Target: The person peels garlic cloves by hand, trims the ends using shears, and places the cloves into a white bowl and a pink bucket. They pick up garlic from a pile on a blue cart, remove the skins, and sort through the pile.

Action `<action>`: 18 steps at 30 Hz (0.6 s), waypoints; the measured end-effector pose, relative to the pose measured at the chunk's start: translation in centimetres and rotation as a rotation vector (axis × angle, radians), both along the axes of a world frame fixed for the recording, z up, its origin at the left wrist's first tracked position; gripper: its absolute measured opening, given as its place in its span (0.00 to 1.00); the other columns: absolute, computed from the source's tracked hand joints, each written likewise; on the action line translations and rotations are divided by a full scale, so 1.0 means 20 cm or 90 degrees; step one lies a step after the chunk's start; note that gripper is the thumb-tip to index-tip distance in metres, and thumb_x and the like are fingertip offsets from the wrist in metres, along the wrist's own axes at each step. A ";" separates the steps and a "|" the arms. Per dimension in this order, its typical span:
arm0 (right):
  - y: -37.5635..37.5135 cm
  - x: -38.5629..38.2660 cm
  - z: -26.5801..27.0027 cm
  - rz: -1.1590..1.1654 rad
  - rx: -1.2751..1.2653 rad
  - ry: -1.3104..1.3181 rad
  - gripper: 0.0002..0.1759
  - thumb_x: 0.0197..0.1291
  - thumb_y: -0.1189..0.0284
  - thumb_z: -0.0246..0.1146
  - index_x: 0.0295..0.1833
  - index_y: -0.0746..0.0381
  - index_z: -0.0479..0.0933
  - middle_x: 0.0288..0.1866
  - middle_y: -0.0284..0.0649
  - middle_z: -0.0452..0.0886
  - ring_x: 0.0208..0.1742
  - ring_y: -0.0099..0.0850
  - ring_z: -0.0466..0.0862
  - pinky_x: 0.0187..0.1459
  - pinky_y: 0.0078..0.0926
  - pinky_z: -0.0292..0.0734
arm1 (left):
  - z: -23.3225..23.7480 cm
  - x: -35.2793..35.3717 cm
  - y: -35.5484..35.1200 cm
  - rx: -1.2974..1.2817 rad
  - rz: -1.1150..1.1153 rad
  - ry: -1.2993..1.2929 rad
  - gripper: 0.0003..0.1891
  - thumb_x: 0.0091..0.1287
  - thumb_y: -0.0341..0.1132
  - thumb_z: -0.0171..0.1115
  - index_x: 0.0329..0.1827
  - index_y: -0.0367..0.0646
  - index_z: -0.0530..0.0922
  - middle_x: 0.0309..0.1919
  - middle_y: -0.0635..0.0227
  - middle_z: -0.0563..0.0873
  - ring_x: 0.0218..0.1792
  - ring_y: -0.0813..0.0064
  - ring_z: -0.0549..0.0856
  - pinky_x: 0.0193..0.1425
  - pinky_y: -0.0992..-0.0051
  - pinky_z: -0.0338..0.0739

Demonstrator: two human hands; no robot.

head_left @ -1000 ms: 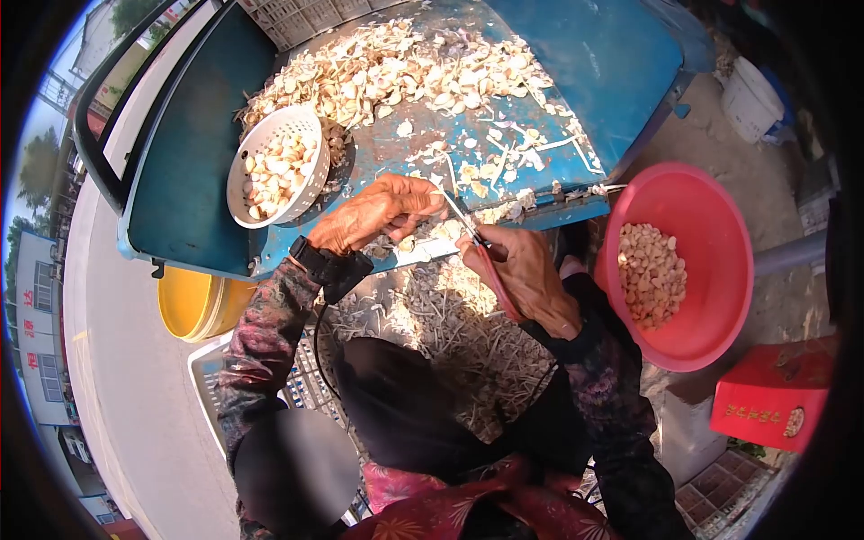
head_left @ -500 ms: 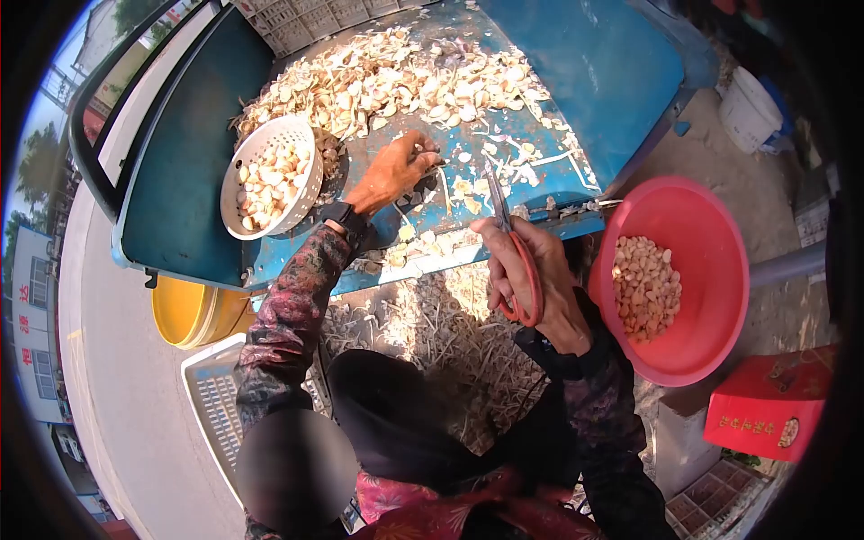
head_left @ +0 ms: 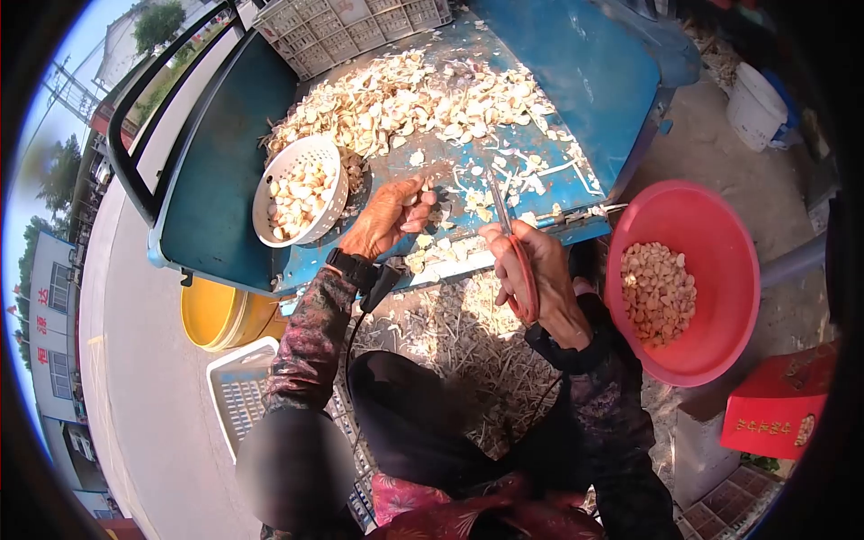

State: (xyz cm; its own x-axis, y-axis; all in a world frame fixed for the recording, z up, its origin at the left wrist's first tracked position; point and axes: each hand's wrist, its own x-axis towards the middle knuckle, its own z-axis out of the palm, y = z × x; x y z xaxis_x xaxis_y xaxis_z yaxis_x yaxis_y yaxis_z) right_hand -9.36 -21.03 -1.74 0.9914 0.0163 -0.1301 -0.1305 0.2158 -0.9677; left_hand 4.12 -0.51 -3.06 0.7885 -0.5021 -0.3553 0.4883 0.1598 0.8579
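Note:
My right hand (head_left: pixel 551 281) is closed round the orange handles of a pair of scissors (head_left: pixel 500 205), whose blades point away over the blue truck-bed surface (head_left: pixel 558 40). My left hand (head_left: pixel 389 218) is above the same surface, fingers curled and thumb pressed in; anything small between the fingertips cannot be made out. Left of it, a white perforated colander (head_left: pixel 263 211) holds pale garlic cloves (head_left: pixel 299 193) and leans against a heap of loose garlic skins and bits (head_left: pixel 405 99). Scraps of skin lie round the scissor tips.
At right stands a red basin (head_left: pixel 724 270) with peeled-looking cloves (head_left: pixel 657 292) inside. A yellow bucket (head_left: pixel 211 315) and white basket (head_left: pixel 236 387) are below left. A plastic crate (head_left: pixel 351 31) sits at the back; a red box (head_left: pixel 776 409) is lower right. Stalks cover the ground.
My left hand has lifted off the surface and turned, its fingers now curled toward the thumb. The right hand keeps the scissors almost in place. The whole view has shifted slightly.

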 end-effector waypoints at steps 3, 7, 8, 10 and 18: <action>0.01 0.01 0.01 0.013 -0.030 -0.003 0.13 0.63 0.64 0.60 0.39 0.64 0.76 0.18 0.28 0.70 0.16 0.16 0.70 0.16 0.17 0.72 | 0.03 -0.08 0.04 -0.013 0.027 -0.022 0.09 0.73 0.37 0.52 0.40 0.39 0.72 0.35 0.66 0.80 0.22 0.85 0.70 0.20 0.85 0.63; 0.04 0.01 -0.02 0.000 -0.112 -0.014 0.14 0.62 0.64 0.62 0.38 0.65 0.77 0.16 0.27 0.70 0.15 0.14 0.68 0.16 0.16 0.65 | 0.08 -0.14 0.08 -0.026 0.042 -0.036 0.10 0.73 0.37 0.52 0.44 0.38 0.73 0.31 0.69 0.78 0.22 0.85 0.69 0.19 0.85 0.63; 0.04 0.01 -0.01 0.001 -0.112 -0.020 0.14 0.62 0.64 0.62 0.38 0.65 0.77 0.16 0.27 0.70 0.15 0.14 0.68 0.16 0.16 0.65 | 0.11 -0.15 0.10 -0.028 0.065 -0.068 0.11 0.73 0.38 0.53 0.44 0.38 0.73 0.30 0.71 0.77 0.22 0.86 0.69 0.19 0.86 0.61; 0.04 -0.01 0.00 0.002 -0.116 -0.012 0.14 0.61 0.64 0.62 0.41 0.66 0.78 0.17 0.28 0.72 0.15 0.14 0.69 0.17 0.16 0.63 | 0.19 -0.17 0.16 0.060 0.147 -0.162 0.12 0.71 0.40 0.54 0.44 0.39 0.74 0.30 0.72 0.77 0.22 0.87 0.69 0.20 0.86 0.62; 0.05 0.01 -0.05 -0.006 -0.261 -0.040 0.13 0.62 0.65 0.62 0.41 0.65 0.78 0.16 0.29 0.71 0.18 0.15 0.69 0.20 0.18 0.61 | 0.34 0.13 0.39 0.779 0.246 -0.920 0.17 0.71 0.43 0.54 0.49 0.37 0.81 0.44 0.58 0.82 0.42 0.67 0.82 0.51 0.70 0.74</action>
State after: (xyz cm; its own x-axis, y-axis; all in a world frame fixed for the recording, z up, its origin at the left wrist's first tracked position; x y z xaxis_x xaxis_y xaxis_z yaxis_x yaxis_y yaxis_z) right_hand -9.24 -20.10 -2.70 0.9974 -0.0331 -0.0633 -0.0684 -0.1878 -0.9798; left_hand 6.70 7.38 3.80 0.7524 -0.2779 0.5972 -0.4927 -0.8391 0.2304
